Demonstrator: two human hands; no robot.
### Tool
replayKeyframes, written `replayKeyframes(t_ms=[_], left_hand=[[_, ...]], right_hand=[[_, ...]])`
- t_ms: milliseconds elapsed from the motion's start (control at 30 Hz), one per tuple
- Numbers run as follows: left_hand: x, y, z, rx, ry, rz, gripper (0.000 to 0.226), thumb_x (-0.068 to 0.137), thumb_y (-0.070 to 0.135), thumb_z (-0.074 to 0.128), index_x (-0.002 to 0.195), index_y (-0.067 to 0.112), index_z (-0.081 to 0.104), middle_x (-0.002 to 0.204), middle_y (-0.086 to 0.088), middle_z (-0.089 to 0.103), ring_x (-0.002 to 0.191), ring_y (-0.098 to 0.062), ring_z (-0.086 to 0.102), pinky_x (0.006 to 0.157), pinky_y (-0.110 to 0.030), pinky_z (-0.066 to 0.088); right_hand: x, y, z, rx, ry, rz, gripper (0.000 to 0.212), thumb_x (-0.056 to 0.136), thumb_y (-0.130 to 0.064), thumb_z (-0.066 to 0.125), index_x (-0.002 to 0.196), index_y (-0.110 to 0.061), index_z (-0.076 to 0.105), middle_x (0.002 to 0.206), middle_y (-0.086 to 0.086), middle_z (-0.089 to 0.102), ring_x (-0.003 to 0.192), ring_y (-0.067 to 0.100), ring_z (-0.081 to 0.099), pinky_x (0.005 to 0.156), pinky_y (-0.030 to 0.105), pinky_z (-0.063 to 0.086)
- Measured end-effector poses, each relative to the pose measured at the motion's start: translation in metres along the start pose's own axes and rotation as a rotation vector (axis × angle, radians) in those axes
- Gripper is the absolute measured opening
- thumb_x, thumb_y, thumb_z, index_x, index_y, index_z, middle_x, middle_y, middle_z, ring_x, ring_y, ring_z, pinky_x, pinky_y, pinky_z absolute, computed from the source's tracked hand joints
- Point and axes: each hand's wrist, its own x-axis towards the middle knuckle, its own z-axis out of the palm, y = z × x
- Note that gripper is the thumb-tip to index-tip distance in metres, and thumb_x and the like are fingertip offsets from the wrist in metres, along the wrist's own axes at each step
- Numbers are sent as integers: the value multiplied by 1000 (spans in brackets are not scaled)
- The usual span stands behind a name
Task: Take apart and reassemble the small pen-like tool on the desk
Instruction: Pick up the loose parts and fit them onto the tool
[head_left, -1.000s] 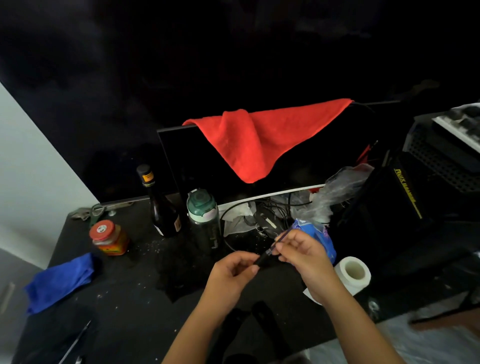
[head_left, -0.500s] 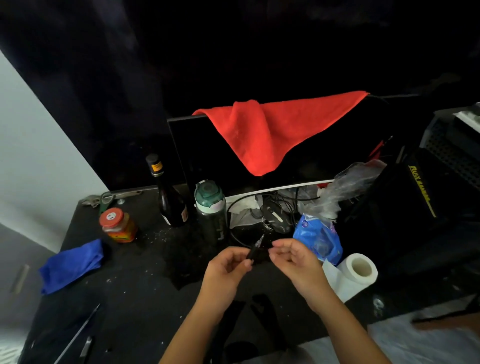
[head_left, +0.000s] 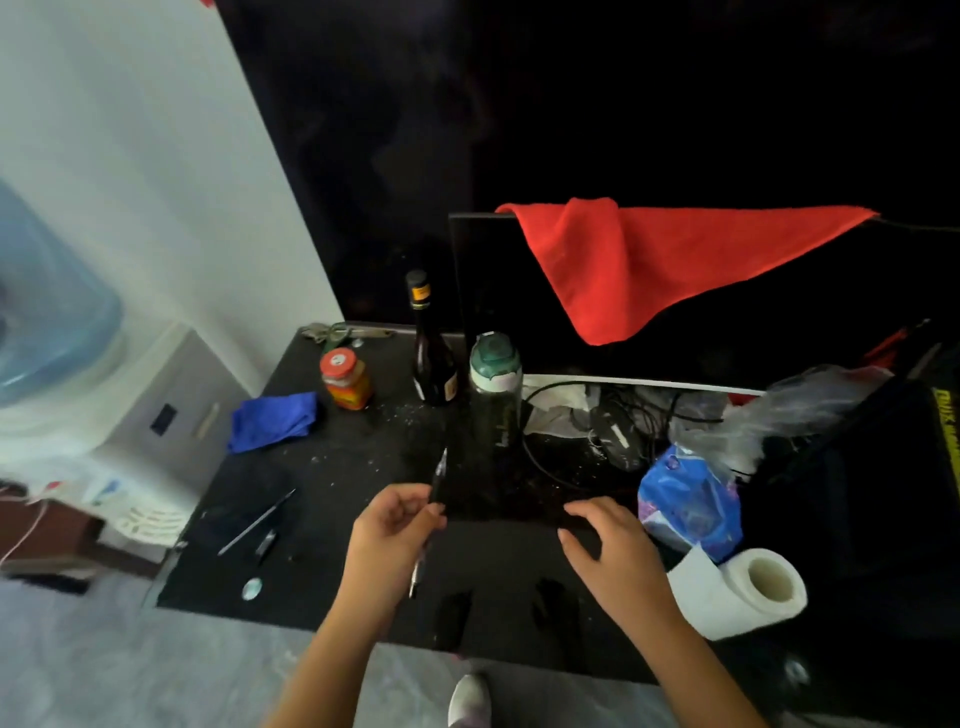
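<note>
Left hand (head_left: 392, 525) is pinched shut around the pen (head_left: 435, 486), thumb and fingertips gripping its lower part, the tip poking up and away past the knuckles. A second slim piece (head_left: 415, 574) shows below the same hand, by the wrist; whether it belongs to the pen, I can't tell. Right hand (head_left: 605, 540) hovers just beside, fingers curled loosely, holding nothing I can make out, clear of the pen.

The risk, I'd say: that one-handed pinch is light, so a twist could pop a small part loose, and on this dark, speckled surface (head_left: 363, 467) it would vanish fast. Clutter sits near, a green bottle (head_left: 494, 387) behind and a paper roll (head_left: 743, 587) to the right, ready to swallow a rolling piece.
</note>
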Motion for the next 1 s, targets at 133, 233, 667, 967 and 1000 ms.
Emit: replayKeyframes(t_ms=[133,233,667,967,1000], left_hand=[[-24,-5,-20,43,101,-33,20,83,2,58,77,20,61,70,-4,66,58,-9,56,54,-23,43],[-36,-9,-35,56,158,-51,18,83,2,58,78,19,62,72,-5,66,62,-14,55,57,-27,41],[-42,-36,-154,5,209,-70,17,83,5,59,80,21,62,78,-5,65,66,-14,56,56,-25,43],[-26,-61,-308,4,147,-69,13,83,3,58,83,15,63,67,2,62,46,5,54,46,-8,44],[-25,-63,-320,8,144,-73,14,83,3,58,83,16,63,67,2,62,46,5,54,47,-8,44]], right_hand=[[-14,-7,11,14,-88,-9,29,84,-26,58,113,-18,59,113,-3,58,109,10,52,86,19,39],[-21,-17,19,18,-127,-29,30,85,-27,57,114,-19,58,114,-4,58,110,9,51,89,22,42],[-44,-99,97,-18,-223,-10,28,87,-27,53,115,-22,55,117,-7,55,111,6,49,88,18,40],[-66,-213,217,-32,-219,76,25,86,-23,56,111,-21,58,111,-7,57,104,6,52,80,15,36],[-68,-222,227,-28,-222,73,25,86,-22,56,110,-20,58,109,-7,57,101,4,50,78,13,35]])
